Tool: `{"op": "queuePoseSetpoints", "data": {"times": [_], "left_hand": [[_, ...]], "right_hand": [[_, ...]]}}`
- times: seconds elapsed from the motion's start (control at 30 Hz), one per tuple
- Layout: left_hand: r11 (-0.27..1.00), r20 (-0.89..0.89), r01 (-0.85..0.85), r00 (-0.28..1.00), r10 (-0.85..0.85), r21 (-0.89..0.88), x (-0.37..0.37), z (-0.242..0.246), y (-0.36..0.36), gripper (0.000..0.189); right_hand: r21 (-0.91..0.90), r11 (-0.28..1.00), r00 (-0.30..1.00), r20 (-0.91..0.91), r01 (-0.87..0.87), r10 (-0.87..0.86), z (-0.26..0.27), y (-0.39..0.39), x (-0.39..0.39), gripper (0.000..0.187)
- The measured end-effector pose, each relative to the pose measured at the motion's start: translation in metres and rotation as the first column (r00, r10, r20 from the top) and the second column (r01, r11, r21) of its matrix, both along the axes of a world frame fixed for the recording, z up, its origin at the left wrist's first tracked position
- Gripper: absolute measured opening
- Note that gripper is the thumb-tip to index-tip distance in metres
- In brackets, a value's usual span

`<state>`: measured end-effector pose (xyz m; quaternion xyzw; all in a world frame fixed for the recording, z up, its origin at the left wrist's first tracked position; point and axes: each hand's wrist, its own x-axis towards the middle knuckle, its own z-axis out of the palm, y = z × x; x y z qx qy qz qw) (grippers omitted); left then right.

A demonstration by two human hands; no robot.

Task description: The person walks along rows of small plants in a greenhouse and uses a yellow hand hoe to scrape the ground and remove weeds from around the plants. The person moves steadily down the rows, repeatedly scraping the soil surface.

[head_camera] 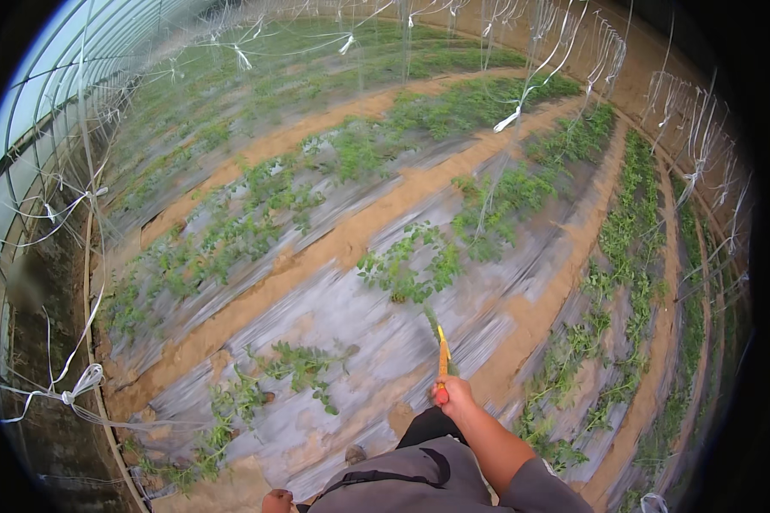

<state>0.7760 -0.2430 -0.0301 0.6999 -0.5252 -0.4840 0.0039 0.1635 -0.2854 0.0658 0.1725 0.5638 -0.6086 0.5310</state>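
My right hand (454,394) grips a hand tool with an orange handle, a red butt end and a yellow front part (444,346). It points away from me over the plastic-covered bed; its exact kind is unclear. A blurred greenish strip runs ahead of its tip towards a leafy green plant (410,263). At the bottom edge, only part of my left hand (277,500) shows, and whether it holds anything is hidden. Smaller plants (301,365) grow on the bed to my left front, through pale plastic mulch film (353,327).
Bare soil paths (340,240) run between planted rows. White strings with knotted ends (508,118) hang from above, some low on the left (80,385). A curved greenhouse frame (45,96) stands at left, an earthen-coloured wall (654,58) at far right.
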Motion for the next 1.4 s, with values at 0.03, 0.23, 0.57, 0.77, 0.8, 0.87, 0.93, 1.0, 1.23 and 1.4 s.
{"op": "queuePoseSetpoints", "data": {"times": [0.03, 0.23, 0.57, 0.77, 0.8, 0.87, 0.93, 1.0, 1.23, 1.4], "left_hand": [[0.998, -0.036, -0.054, 0.998, 0.052, -0.044, -0.008, 0.009, -0.002, 0.030], [0.993, 0.237, 0.081, 0.970, -0.058, -0.089, -0.124, 0.052, 0.051, 0.035], [0.982, 0.126, -0.139, 0.984, 0.124, 0.125, -0.344, 0.121, 0.116, 0.039], [0.976, 0.132, -0.191, 0.975, 0.176, 0.105, -0.370, 0.129, 0.120, 0.036], [0.973, 0.125, -0.209, 0.972, 0.197, 0.096, -0.371, 0.126, 0.124, 0.036], [0.964, 0.115, -0.255, 0.963, 0.245, 0.076, -0.370, 0.122, 0.130, 0.035], [0.956, 0.115, -0.289, 0.953, 0.282, 0.053, -0.371, 0.122, 0.123, 0.034], [0.917, 0.153, -0.397, 0.909, 0.387, 0.041, -0.377, 0.132, 0.115, 0.033], [0.990, 0.013, -0.142, 0.990, 0.142, -0.020, -0.352, 0.071, 0.137, 0.037], [0.977, 0.107, 0.079, 0.989, -0.101, 0.199, -0.381, 0.049, 0.105, 0.051]], "right_hand": [[0.013, 1.000, 1.000, -0.021, 0.012, -0.012, -0.015, -0.024, -0.017, 0.008], [-0.016, 0.995, 0.994, 0.030, 0.103, -0.102, -0.047, -0.162, -0.109, 0.011], [0.249, 0.720, 0.703, -0.169, -0.648, 0.691, -0.061, -0.215, -0.169, 0.012], [0.544, 0.295, 0.152, -0.292, -0.786, 0.944, -0.052, -0.155, -0.159, 0.028], [0.563, 0.251, 0.089, -0.300, -0.788, 0.950, -0.043, -0.145, -0.157, 0.030], [0.611, 0.168, -0.044, -0.316, -0.774, 0.948, -0.028, -0.126, -0.158, 0.034], [0.664, 0.178, -0.101, -0.359, -0.726, 0.928, -0.048, -0.113, -0.177, 0.035], [0.652, 0.191, -0.072, -0.354, -0.734, 0.933, -0.062, -0.108, -0.187, 0.032], [0.272, 0.448, 0.386, -0.253, -0.852, 0.887, -0.024, -0.082, -0.219, 0.010], [0.176, 0.620, 0.607, -0.126, -0.765, 0.785, 0.033, -0.009, -0.277, 0.006]]}}
